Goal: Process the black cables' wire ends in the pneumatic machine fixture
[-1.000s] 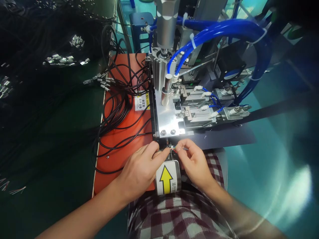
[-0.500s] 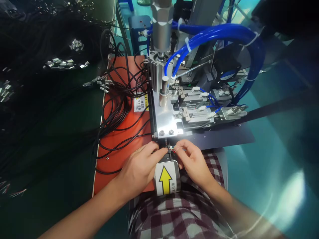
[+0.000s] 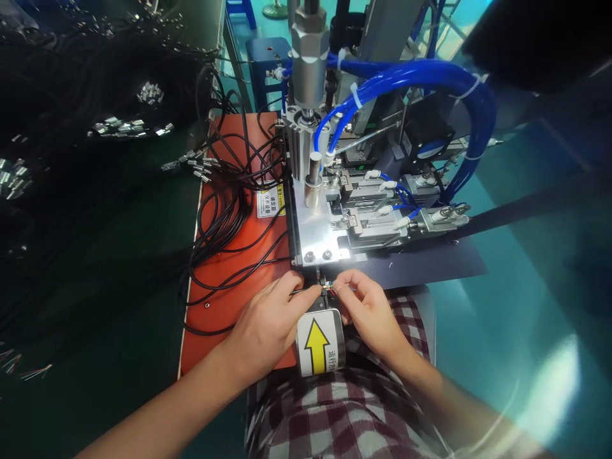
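At the front of a metal machine point(image 3: 318, 236), my two hands meet over a narrow dark track point(image 3: 321, 305). My left hand point(image 3: 268, 315) is closed, thumb and forefinger pinching a black cable whose gripped part is mostly hidden. Thin coloured wires point(image 3: 331, 290), red among them, stick out between the hands beside a small shiny connector point(image 3: 326, 285). Thumb and fingertips of my right hand point(image 3: 367, 311) are pinched on these wires. Just below lies a white label with a yellow arrow point(image 3: 315, 347).
Looped black cables point(image 3: 224, 223) lie on the orange board point(image 3: 239, 350) at left, their metal connectors point(image 3: 203, 167) over its edge. A large dark cable pile point(image 3: 119, 124) is farther left. Blue air hoses point(image 3: 421, 73) arch above the pneumatic cylinders point(image 3: 377, 226) on the right.
The view has shifted slightly. Both hands stay almost in the same place, with the small connector and wires between the fingertips moved only a little.
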`<action>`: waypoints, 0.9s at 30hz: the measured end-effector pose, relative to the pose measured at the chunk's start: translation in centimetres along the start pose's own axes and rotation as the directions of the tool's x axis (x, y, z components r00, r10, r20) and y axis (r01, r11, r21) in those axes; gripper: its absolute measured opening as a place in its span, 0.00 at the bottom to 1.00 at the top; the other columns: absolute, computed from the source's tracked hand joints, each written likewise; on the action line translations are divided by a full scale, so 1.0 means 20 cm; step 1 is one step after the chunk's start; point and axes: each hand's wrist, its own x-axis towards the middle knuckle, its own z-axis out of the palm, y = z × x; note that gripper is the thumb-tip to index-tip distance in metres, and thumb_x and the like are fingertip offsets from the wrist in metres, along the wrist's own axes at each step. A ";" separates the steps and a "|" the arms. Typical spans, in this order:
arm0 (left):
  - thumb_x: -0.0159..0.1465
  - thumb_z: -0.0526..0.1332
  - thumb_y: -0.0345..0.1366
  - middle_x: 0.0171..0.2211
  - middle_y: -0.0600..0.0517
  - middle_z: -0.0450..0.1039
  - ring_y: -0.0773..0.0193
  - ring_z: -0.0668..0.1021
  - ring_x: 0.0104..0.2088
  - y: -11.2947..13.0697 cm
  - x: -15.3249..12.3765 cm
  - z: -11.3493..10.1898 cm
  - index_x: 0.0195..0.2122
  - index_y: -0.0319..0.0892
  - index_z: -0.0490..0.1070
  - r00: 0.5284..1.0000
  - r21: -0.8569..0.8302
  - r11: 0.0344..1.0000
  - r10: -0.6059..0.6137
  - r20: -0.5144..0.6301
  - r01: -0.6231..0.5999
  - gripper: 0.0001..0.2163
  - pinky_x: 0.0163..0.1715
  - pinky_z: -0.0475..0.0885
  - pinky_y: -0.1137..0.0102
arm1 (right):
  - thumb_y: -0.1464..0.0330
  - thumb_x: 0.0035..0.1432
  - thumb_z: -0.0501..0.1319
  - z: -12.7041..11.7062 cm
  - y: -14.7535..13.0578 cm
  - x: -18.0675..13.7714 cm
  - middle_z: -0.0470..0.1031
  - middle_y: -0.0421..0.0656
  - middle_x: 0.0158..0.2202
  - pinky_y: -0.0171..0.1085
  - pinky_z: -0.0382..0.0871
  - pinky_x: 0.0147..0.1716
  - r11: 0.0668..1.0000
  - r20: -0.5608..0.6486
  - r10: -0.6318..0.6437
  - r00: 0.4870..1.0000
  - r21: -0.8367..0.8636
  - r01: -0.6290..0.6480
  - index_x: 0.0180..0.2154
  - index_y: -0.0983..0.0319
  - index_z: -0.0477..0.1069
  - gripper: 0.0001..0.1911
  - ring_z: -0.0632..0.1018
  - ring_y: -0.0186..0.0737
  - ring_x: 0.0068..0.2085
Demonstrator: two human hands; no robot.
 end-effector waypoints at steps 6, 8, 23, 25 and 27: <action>0.64 0.50 0.25 0.35 0.45 0.67 0.60 0.74 0.32 0.00 0.01 0.00 0.49 0.35 0.72 1.000 -0.011 1.000 -0.004 0.002 0.005 0.16 0.30 0.74 0.67 | 0.61 0.59 0.59 -0.02 0.00 0.00 0.63 0.33 0.17 0.32 0.56 0.19 1.000 0.026 -0.010 1.000 0.003 0.010 0.30 0.60 0.65 0.10 0.65 0.32 0.18; 0.64 0.50 0.25 0.35 0.44 0.67 0.60 0.74 0.32 0.01 0.01 0.00 0.49 0.35 0.72 1.000 -0.007 1.000 -0.004 0.001 0.004 0.16 0.29 0.74 0.67 | 0.60 0.58 0.59 -0.02 -0.02 0.01 0.63 0.33 0.19 0.32 0.56 0.19 1.000 0.015 -0.019 1.000 -0.021 0.019 0.31 0.60 0.66 0.10 0.65 0.32 0.19; 0.65 0.49 0.25 0.35 0.45 0.67 0.61 0.74 0.32 0.01 0.01 0.00 0.48 0.35 0.72 1.000 0.008 1.000 -0.003 -0.019 0.003 0.15 0.29 0.75 0.69 | 0.62 0.61 0.57 0.01 0.03 0.01 0.60 0.34 0.22 0.32 0.54 0.20 0.982 -0.062 -0.172 0.983 -0.091 0.166 0.31 0.60 0.65 0.09 0.60 0.32 0.21; 0.64 0.49 0.25 0.35 0.45 0.67 0.60 0.75 0.32 0.01 0.01 0.00 0.48 0.34 0.72 1.000 -0.004 1.000 -0.001 -0.017 0.001 0.16 0.29 0.75 0.68 | 0.62 0.61 0.56 -0.01 0.03 0.01 0.59 0.34 0.21 0.32 0.53 0.19 0.986 -0.047 -0.132 0.990 -0.106 0.126 0.30 0.60 0.64 0.09 0.59 0.31 0.20; 0.64 0.49 0.24 0.34 0.44 0.67 0.60 0.75 0.32 0.01 0.01 0.00 0.48 0.34 0.72 1.000 -0.012 1.000 -0.003 -0.013 0.003 0.16 0.29 0.75 0.68 | 0.61 0.61 0.56 -0.02 0.01 0.01 0.58 0.33 0.20 0.32 0.51 0.18 0.986 -0.033 -0.084 0.996 -0.149 0.078 0.30 0.60 0.65 0.10 0.58 0.31 0.20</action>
